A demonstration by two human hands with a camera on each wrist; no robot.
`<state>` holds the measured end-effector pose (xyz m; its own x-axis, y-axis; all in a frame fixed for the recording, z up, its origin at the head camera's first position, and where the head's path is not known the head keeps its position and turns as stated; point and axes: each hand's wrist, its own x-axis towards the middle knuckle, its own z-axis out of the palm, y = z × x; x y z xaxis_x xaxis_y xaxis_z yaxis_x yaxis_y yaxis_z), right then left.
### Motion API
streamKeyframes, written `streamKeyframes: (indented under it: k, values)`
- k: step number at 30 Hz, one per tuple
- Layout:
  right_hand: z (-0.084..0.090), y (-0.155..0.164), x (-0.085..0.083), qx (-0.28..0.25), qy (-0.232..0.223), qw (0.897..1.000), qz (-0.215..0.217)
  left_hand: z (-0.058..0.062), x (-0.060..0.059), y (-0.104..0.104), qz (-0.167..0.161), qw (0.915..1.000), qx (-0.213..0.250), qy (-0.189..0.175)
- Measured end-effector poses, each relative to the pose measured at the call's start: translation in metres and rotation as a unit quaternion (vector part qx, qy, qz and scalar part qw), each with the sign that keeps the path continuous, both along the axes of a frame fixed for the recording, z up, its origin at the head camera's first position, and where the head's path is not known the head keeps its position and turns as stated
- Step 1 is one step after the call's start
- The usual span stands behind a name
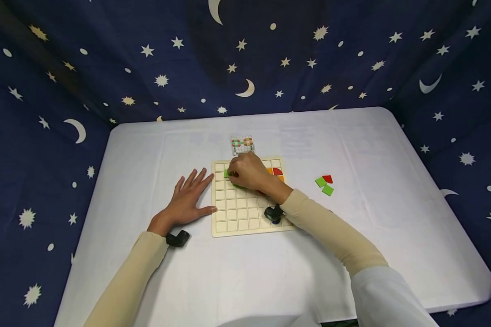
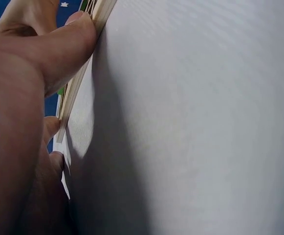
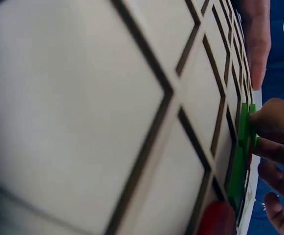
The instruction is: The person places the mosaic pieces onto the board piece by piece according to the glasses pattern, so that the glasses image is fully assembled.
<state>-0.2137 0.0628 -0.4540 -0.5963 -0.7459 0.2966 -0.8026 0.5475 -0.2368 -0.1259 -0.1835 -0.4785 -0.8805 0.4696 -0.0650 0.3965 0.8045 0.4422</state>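
A pale wooden grid board (image 1: 237, 218) lies on the white table. Over its upper left part is my right hand (image 1: 249, 171), thumb and fingers pinching a small green square tile (image 3: 252, 117) at the surface. Another green tile (image 1: 226, 173) shows beside the fingertips, and more green is partly covered by the hand. Right of that hand, a red quarter-round tile (image 1: 277, 171) and orange tiles (image 1: 281, 179) sit in the grid, partly hidden. My left hand (image 1: 190, 197) rests with spread fingers at the board's left side, its thumb (image 2: 78, 39) touching the edge.
A pattern card (image 1: 242, 144) with red, green and orange shapes lies just beyond the board. To the right are two loose green tiles (image 1: 328, 190) and a loose red tile (image 1: 328, 179). A dark blue star-printed curtain (image 1: 188, 59) surrounds the table.
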Motion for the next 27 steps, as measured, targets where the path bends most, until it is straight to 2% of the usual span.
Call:
streamKeyframes:
  k: [5,11,16,19,22,25,27]
  values:
    - [-0.002,0.004,0.0,0.015,-0.023,1.0,0.0,-0.001,0.0,0.001,0.004,0.9999,-0.013,-0.007]
    - [0.003,0.007,0.003,0.042,-0.007,0.999,0.007,0.0,0.0,0.001,0.008,0.9999,-0.014,-0.004]
    - [0.012,0.025,0.01,0.015,-0.007,1.0,-0.015,-0.002,0.0,0.003,0.008,0.9999,-0.009,-0.001]
    - [0.015,0.05,0.015,-0.021,-0.019,0.998,-0.052,-0.002,0.0,0.004,0.01,0.9999,-0.009,-0.002]
    - [0.015,0.081,0.018,-0.038,-0.022,0.993,-0.11,-0.001,0.001,0.004,0.012,0.9998,-0.013,-0.001]
    - [0.015,0.113,0.024,-0.037,-0.032,0.982,-0.18,0.0,0.0,0.003,0.01,0.9999,-0.013,0.001]
    - [0.015,0.134,0.029,-0.036,-0.047,0.972,-0.229,0.0,0.0,0.003,0.006,0.9999,-0.01,0.002]
